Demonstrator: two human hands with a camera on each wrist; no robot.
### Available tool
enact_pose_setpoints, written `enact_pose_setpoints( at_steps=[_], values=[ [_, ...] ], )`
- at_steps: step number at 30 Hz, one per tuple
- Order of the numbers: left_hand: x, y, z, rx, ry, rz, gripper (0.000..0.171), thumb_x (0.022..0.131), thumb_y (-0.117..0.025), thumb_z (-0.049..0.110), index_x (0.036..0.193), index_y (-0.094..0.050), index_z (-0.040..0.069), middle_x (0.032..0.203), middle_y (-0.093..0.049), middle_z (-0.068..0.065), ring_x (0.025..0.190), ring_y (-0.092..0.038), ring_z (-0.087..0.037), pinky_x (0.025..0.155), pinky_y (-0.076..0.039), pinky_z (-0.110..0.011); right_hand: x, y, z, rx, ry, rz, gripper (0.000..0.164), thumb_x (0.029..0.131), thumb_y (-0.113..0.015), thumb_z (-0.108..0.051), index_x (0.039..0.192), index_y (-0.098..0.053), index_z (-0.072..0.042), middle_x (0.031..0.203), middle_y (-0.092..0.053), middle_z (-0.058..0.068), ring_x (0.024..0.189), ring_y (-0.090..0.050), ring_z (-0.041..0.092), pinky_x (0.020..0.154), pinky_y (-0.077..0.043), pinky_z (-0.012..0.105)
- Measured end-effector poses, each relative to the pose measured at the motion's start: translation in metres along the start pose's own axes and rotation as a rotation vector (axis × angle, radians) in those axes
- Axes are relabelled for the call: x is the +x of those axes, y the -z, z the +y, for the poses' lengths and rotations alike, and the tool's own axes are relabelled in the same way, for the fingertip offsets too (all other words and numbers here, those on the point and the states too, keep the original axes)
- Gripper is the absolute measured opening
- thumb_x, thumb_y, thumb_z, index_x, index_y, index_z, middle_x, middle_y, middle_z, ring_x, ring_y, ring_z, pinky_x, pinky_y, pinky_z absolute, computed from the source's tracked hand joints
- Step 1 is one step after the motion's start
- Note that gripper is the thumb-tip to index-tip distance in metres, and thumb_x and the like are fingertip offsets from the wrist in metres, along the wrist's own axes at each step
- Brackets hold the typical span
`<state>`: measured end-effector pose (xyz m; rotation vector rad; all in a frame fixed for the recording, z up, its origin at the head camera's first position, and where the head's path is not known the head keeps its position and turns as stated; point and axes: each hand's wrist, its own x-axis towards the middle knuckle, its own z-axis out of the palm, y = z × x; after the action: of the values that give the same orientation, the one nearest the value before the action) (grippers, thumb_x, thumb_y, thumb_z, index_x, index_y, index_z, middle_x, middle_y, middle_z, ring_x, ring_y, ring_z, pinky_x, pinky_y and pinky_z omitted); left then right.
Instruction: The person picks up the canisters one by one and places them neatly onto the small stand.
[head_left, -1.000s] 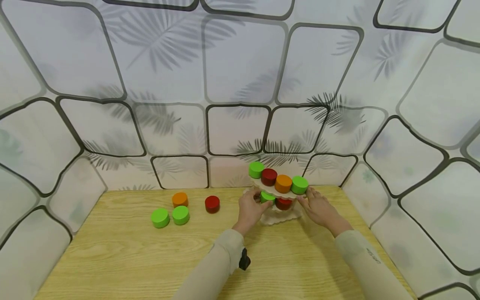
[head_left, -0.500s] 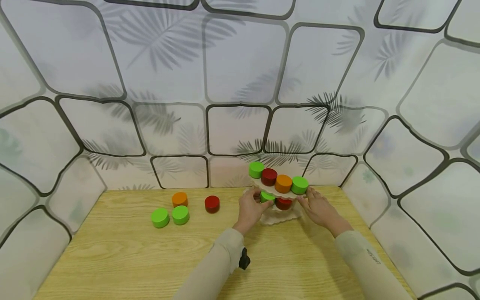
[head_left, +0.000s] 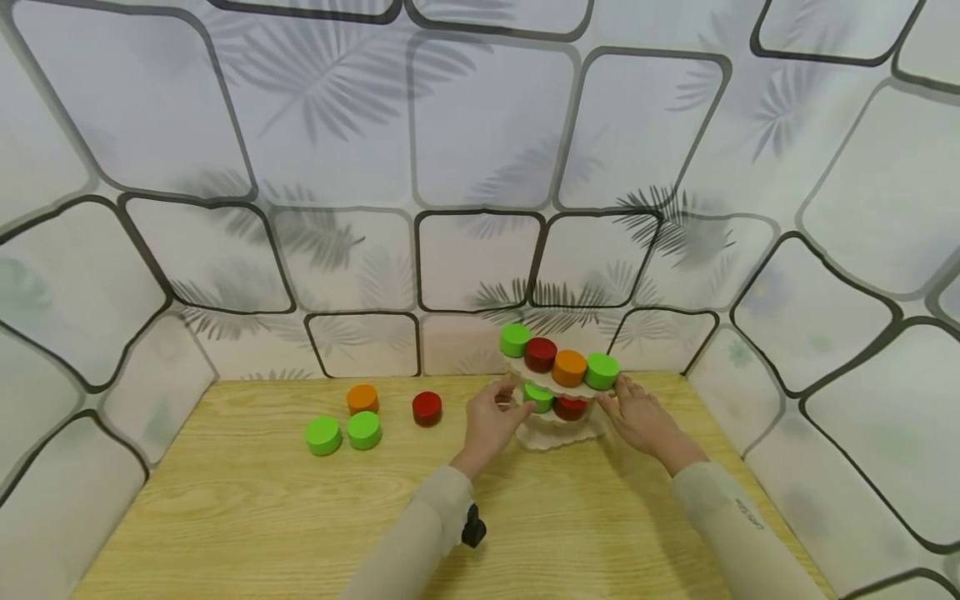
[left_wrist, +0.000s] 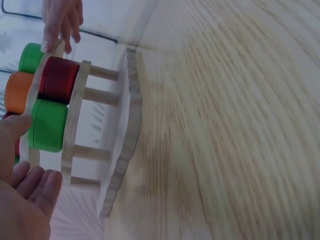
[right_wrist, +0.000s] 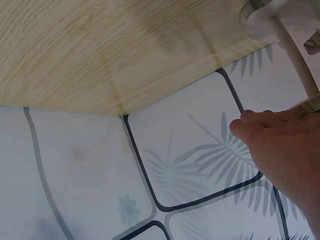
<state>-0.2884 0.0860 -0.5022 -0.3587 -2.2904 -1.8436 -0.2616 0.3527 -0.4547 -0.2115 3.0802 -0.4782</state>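
A tiered wooden stand (head_left: 558, 435) with scalloped edges stands at the table's back right, its boards joined by dowels. Green, dark red and orange round blocks line its top board, including an orange block (head_left: 569, 368). On the board below sit a green block (left_wrist: 49, 125) and a dark red block (left_wrist: 60, 80). My left hand (head_left: 489, 421) is beside the stand's left end, thumb near the lower green block, fingers loosely bent and holding nothing. With thumb and fingers on either side of the top board's right end, my right hand (head_left: 641, 421) holds the stand.
Loose on the table's left are an orange block (head_left: 362, 400), two green blocks, one a green block (head_left: 323, 436), and a red block (head_left: 427, 409). Patterned walls (head_left: 480, 258) enclose the wooden tabletop (head_left: 300, 517) at the back and sides.
My left hand has drawn slightly left, away from the lower green block, its fingers loosening. My right hand, the stand and the loose blocks stay in place.
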Motion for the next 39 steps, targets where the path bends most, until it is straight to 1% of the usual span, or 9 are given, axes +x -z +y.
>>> enact_pose_setpoints(
  at_steps=[2, 5, 9, 12, 16, 21, 25, 31, 39],
  values=[
    [-0.002, 0.007, -0.002, 0.011, -0.001, 0.012, 0.044, 0.089, -0.086, 0.019, 0.123, -0.072, -0.005, 0.121, -0.074, -0.023, 0.109, -0.07, -0.04, 0.094, -0.061, -0.046, 0.0, 0.0, 0.0, 0.001, 0.002, -0.002, 0.079, 0.116, -0.026, -0.045, 0.156, -0.017, 0.023, 0.162, -0.022, 0.044, 0.151, -0.025, 0.062, 0.124, -0.021, 0.072],
    [-0.007, 0.018, -0.004, 0.031, 0.009, 0.046, 0.039, 0.089, -0.085, 0.018, 0.12, -0.073, -0.003, 0.117, -0.076, -0.021, 0.108, -0.071, -0.039, 0.093, -0.06, -0.048, 0.001, 0.0, 0.001, -0.004, 0.006, -0.001, 0.08, 0.116, -0.025, -0.046, 0.156, -0.018, 0.023, 0.162, -0.022, 0.044, 0.15, -0.025, 0.062, 0.124, -0.022, 0.072],
    [-0.012, 0.034, -0.008, 0.058, -0.006, 0.096, 0.035, 0.087, -0.086, 0.015, 0.116, -0.074, -0.001, 0.111, -0.077, -0.017, 0.103, -0.073, -0.036, 0.091, -0.061, -0.05, 0.001, 0.0, 0.004, -0.012, 0.005, -0.001, 0.083, 0.116, -0.024, -0.049, 0.156, -0.019, 0.023, 0.162, -0.022, 0.045, 0.15, -0.025, 0.063, 0.123, -0.022, 0.072],
    [-0.016, 0.048, -0.012, 0.054, -0.011, 0.113, 0.037, 0.087, -0.086, 0.014, 0.119, -0.073, 0.001, 0.113, -0.077, -0.016, 0.105, -0.073, -0.036, 0.094, -0.059, -0.055, 0.001, -0.001, 0.005, -0.011, -0.001, -0.003, 0.084, 0.115, -0.023, -0.05, 0.156, -0.019, 0.023, 0.162, -0.021, 0.045, 0.15, -0.024, 0.063, 0.124, -0.021, 0.072],
    [-0.021, 0.067, -0.017, 0.047, 0.012, 0.133, 0.04, 0.088, -0.086, 0.016, 0.124, -0.071, 0.004, 0.117, -0.075, -0.014, 0.109, -0.071, -0.037, 0.098, -0.056, -0.059, 0.0, 0.0, 0.003, -0.006, 0.004, 0.006, 0.081, 0.116, -0.024, -0.048, 0.156, -0.019, 0.023, 0.162, -0.023, 0.045, 0.149, -0.026, 0.063, 0.123, -0.022, 0.073],
    [-0.024, 0.089, -0.023, 0.079, 0.002, 0.188, 0.044, 0.089, -0.085, 0.014, 0.127, -0.069, 0.001, 0.117, -0.074, -0.02, 0.107, -0.071, -0.041, 0.094, -0.06, -0.056, -0.003, 0.004, 0.0, -0.001, 0.022, 0.007, 0.078, 0.117, -0.027, -0.044, 0.155, -0.02, 0.024, 0.16, -0.025, 0.046, 0.148, -0.028, 0.064, 0.121, -0.024, 0.074],
    [-0.027, 0.103, -0.028, 0.124, 0.016, 0.209, 0.046, 0.089, -0.086, 0.014, 0.128, -0.068, -0.001, 0.118, -0.073, -0.022, 0.105, -0.072, -0.037, 0.089, -0.063, -0.051, -0.003, 0.004, 0.0, -0.012, 0.025, 0.003, 0.078, 0.117, -0.026, -0.043, 0.154, -0.021, 0.025, 0.16, -0.025, 0.047, 0.147, -0.028, 0.064, 0.121, -0.025, 0.075],
    [-0.029, 0.117, -0.034, 0.166, 0.058, 0.232, 0.048, 0.088, -0.086, 0.014, 0.13, -0.068, -0.002, 0.124, -0.071, -0.023, 0.108, -0.069, -0.039, 0.087, -0.061, -0.046, -0.002, 0.001, 0.003, -0.012, 0.017, -0.006, 0.08, 0.116, -0.026, -0.045, 0.154, -0.021, 0.025, 0.16, -0.024, 0.046, 0.148, -0.027, 0.064, 0.121, -0.024, 0.075],
    [-0.028, 0.125, -0.046, 0.232, 0.059, 0.237, 0.058, 0.086, -0.088, 0.017, 0.134, -0.064, -0.004, 0.13, -0.069, -0.024, 0.11, -0.068, -0.04, 0.091, -0.059, -0.053, 0.002, -0.003, 0.004, -0.004, 0.001, -0.03, 0.084, 0.116, -0.021, -0.05, 0.156, -0.018, 0.023, 0.163, -0.02, 0.045, 0.15, -0.022, 0.063, 0.122, -0.02, 0.075]
  ],
)
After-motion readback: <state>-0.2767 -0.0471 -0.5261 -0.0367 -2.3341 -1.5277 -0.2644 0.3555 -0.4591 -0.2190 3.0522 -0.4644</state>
